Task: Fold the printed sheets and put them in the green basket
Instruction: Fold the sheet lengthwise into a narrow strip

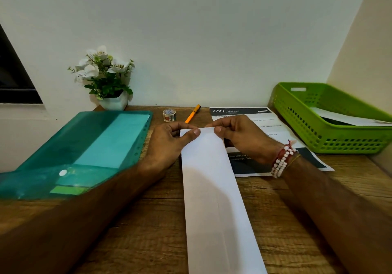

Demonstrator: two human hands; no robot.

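Left hand [169, 141] and right hand [239, 135] each pinch a far corner of the folded sheet [212, 189] lying on the table [159, 214] — square the edges, then press the crease flat before reaching for the green basket [301, 125], far right.

- Before me, a folded sheet [212, 189] lies along the middle of the table [148, 220];
- left of it a folder [84, 146], a potted plant [108, 82] behind;
- right of it a printed sheet [275, 123], then a basket [318, 133];
- tape roll [169, 115] and pen [192, 113] lie behind it
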